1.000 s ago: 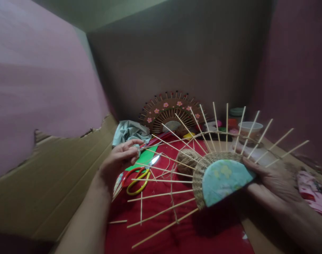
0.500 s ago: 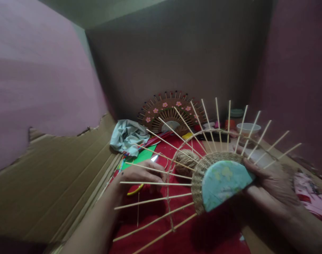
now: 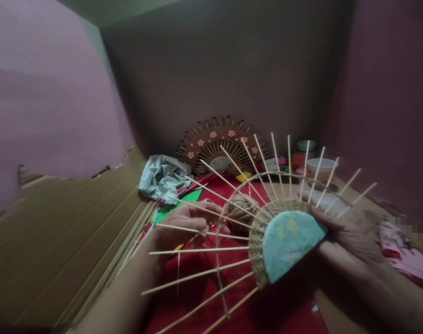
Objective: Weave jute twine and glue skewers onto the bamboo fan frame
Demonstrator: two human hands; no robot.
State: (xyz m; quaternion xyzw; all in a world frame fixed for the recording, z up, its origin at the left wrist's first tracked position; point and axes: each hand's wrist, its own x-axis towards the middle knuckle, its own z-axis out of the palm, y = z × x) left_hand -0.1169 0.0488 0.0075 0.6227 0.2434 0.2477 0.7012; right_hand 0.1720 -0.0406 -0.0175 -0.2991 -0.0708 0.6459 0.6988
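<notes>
A half-round fan frame [image 3: 293,243] with a light-blue floral centre, a woven twine band and bare sticks fanning outward is held up in front of me. My right hand [image 3: 350,236] grips its right end, thumb on the front and fingers underneath. A strand of twine [image 3: 217,260] arcs loosely across the sticks. Behind the left sticks, my left hand [image 3: 190,225] has its fingers bent together at this strand, seemingly pinching it; sticks partly cover the fingertips. Just beyond lies a ball of twine [image 3: 244,208] on the red cloth [image 3: 194,287].
A finished fan with pink flowers [image 3: 213,135] leans against the back wall. Left of it lies a crumpled pale-blue cloth [image 3: 164,178] by a green sheet [image 3: 175,206]. A white cup [image 3: 323,167] and jar [image 3: 306,146] stand back right. Cardboard [image 3: 72,222] lines the left side.
My left hand has risen slightly and its fingers have drawn in to the twine strand. The fan frame has shifted a little left and tilted slightly, still in my right hand.
</notes>
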